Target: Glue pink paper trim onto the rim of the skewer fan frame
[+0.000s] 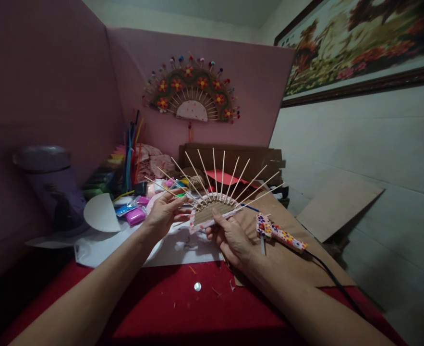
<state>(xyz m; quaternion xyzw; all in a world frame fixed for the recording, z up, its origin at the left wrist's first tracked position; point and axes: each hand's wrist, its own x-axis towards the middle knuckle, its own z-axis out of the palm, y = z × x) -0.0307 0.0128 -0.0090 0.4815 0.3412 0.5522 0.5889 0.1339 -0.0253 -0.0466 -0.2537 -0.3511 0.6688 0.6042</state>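
My right hand (231, 238) grips a half-round cardboard fan base (212, 213) by its lower edge, with the thumb on the front face. White cloth with pink dots trims its rim. Several thin wooden sticks (224, 173) fan outward from the curved edge. At the left side of the fan is my left hand (168, 209), its fingers apart and stretched toward the leftmost sticks. Whether these fingers touch a stick is hard to make out. A flower-patterned glue gun (280, 234) with a black cord lies to the right of my right hand.
Colored clay packets (135, 216), a white half-disc (102, 213) and pipe cleaners (129, 158) are at left, beside a purple canister (51, 187). Cardboard (298, 266) covers the right side of the red cloth (161, 307). A decorated fan (193, 91) hangs on the pink panel.
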